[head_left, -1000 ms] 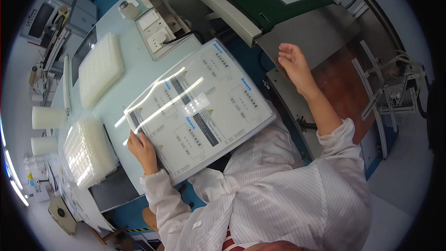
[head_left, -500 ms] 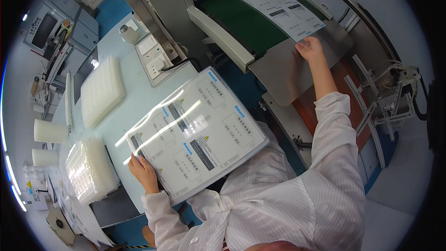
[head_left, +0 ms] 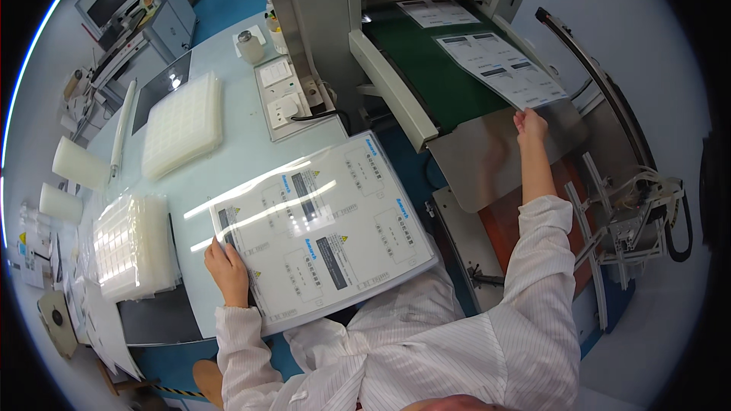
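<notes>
With our left hand point(head_left: 227, 268) pressed flat on the stack of printed sheets point(head_left: 324, 224) on the worktop point(head_left: 228, 164), our right hand point(head_left: 529, 123) pinches a printed sheet point(head_left: 502, 68) leaving the green belt point(head_left: 426, 61), which could crease if tugged askew.

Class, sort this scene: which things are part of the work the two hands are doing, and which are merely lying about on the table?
In the work:
- left hand resting on the stack of printed sheets
- right hand at the edge of the printed sheet on the green conveyor belt

Lying about:
- white tray
- bagged trays
- two white rolls
- small bottle
</notes>
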The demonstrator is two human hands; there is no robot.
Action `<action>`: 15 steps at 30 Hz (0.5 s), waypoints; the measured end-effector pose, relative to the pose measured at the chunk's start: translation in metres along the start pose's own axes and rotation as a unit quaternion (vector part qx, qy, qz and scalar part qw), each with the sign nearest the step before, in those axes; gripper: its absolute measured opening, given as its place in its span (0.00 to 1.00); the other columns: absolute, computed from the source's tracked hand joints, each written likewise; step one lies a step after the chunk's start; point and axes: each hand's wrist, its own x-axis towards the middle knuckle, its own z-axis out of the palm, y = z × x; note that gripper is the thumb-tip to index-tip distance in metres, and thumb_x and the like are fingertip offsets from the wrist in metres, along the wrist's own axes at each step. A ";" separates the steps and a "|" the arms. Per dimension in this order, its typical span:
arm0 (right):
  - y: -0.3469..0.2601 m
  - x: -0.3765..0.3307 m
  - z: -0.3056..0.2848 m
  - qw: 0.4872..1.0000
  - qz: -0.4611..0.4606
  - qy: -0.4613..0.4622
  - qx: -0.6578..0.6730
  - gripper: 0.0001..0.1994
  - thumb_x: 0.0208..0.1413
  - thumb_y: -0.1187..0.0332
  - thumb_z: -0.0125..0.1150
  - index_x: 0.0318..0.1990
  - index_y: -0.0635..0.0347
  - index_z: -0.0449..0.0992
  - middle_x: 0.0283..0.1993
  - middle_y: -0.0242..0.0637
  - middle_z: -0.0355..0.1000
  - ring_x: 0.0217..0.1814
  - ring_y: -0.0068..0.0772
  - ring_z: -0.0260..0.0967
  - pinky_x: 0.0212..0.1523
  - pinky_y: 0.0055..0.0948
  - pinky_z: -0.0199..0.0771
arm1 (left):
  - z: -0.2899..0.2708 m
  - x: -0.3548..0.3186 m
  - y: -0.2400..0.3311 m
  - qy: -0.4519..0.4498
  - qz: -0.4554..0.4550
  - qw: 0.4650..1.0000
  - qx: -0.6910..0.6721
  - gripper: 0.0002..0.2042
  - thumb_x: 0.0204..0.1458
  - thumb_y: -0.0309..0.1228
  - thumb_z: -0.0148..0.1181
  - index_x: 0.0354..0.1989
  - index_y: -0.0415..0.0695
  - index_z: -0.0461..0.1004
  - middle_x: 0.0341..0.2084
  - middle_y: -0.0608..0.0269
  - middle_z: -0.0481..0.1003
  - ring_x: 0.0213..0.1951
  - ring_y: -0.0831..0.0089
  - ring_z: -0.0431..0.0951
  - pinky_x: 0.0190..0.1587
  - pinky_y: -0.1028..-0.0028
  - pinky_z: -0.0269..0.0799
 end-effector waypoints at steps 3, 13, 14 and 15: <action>-0.033 -0.028 0.025 0.987 -0.133 -0.095 0.005 0.06 0.57 0.75 0.53 0.35 0.72 0.71 0.37 0.43 0.71 0.33 0.33 0.73 0.39 0.30 0.81 | -0.001 -0.002 0.003 -0.001 -0.011 1.000 -0.004 0.20 0.59 0.31 0.47 0.56 0.31 0.64 0.48 0.42 0.67 0.50 0.49 0.65 0.55 0.59 0.60; -0.154 -0.234 0.052 0.797 -0.297 -0.500 0.165 0.04 0.59 0.79 0.49 0.31 0.65 0.66 0.42 0.44 0.70 0.47 0.37 0.71 0.63 0.45 0.68 | -0.005 0.000 0.007 0.007 -0.034 0.999 -0.026 0.20 0.56 0.31 0.50 0.55 0.31 0.65 0.48 0.39 0.67 0.49 0.47 0.66 0.54 0.58 0.62; -0.164 -0.252 0.053 0.780 -0.300 -0.520 0.179 0.03 0.60 0.78 0.47 0.34 0.67 0.68 0.45 0.47 0.70 0.50 0.41 0.71 0.63 0.46 0.67 | -0.005 -0.001 0.008 0.028 -0.028 0.999 -0.036 0.21 0.56 0.30 0.51 0.55 0.31 0.65 0.48 0.39 0.67 0.49 0.46 0.66 0.54 0.57 0.62; -0.170 -0.269 0.052 0.757 -0.295 -0.548 0.199 0.06 0.60 0.77 0.46 0.38 0.69 0.70 0.48 0.49 0.70 0.53 0.44 0.71 0.64 0.47 0.67 | -0.005 -0.002 0.010 0.040 -0.040 0.997 -0.046 0.21 0.55 0.30 0.52 0.55 0.31 0.65 0.48 0.39 0.67 0.49 0.46 0.67 0.54 0.57 0.62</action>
